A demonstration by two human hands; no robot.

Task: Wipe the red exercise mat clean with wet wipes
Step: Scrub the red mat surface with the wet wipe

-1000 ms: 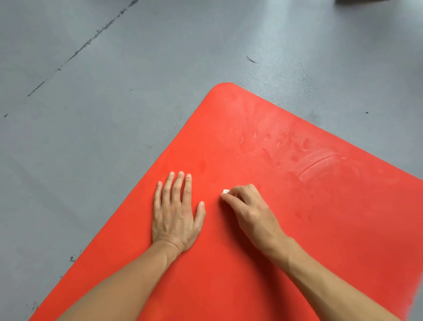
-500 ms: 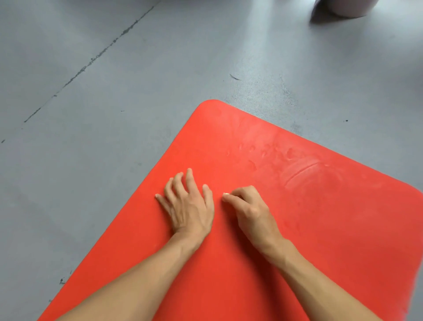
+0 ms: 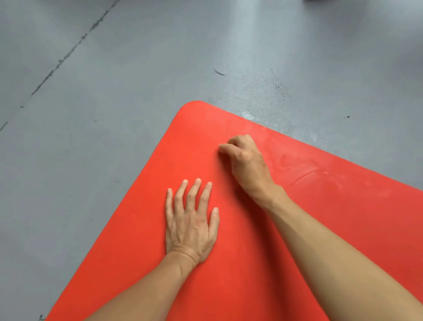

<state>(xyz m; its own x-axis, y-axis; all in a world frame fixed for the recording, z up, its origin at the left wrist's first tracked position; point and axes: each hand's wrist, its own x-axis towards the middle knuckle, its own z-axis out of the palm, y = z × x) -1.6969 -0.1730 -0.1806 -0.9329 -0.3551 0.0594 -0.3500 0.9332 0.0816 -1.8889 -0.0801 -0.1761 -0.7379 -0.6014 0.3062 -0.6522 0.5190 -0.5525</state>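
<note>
Right hand [image 3: 243, 158], fingers curled, wipe itself hidden now, has pushed ahead of the flat, straight-fingered left hand [image 3: 191, 220] toward the red mat's [image 3: 263, 263] far corner, so wiping is likely reaching that end.

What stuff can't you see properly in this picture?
- Head view: whatever the right hand holds; its curled fingers hide it.
- Red mat: cut off by the right and bottom edges.
- Dark shape at the top edge: cut off.

Left hand [image 3: 190, 224] flat, right hand [image 3: 243, 158] curled on red mat [image 3: 297, 229].
</note>
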